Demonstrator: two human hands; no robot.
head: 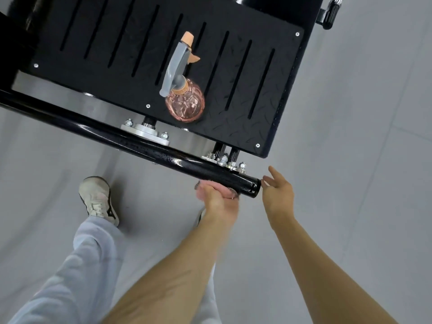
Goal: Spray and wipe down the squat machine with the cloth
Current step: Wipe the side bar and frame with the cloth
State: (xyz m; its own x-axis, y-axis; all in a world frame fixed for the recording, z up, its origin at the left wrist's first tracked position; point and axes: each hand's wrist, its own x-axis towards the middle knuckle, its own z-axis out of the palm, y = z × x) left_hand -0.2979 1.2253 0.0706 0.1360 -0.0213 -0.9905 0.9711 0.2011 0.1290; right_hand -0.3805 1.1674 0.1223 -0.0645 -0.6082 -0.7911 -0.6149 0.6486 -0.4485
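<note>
The squat machine's black slotted footplate (245, 94) fills the upper part of the view. Its glossy black frame tube (131, 142) runs diagonally below the plate and looks wet in places. My left hand (216, 199) grips a bunched pinkish cloth (232, 193) against the underside of the tube near its open end; the hand is blurred. My right hand (278, 191) is open, with its fingertips touching the tube's end cap. A round pink spray bottle (185, 104) with a grey trigger head stands on the footplate, apart from both hands.
Bolts and a silver mounting flange (146, 132) sit along the tube beside the plate. A black handle (330, 12) sticks out at the top right. My leg in grey trousers and a pale shoe (98, 198) stand on the grey floor (350, 160).
</note>
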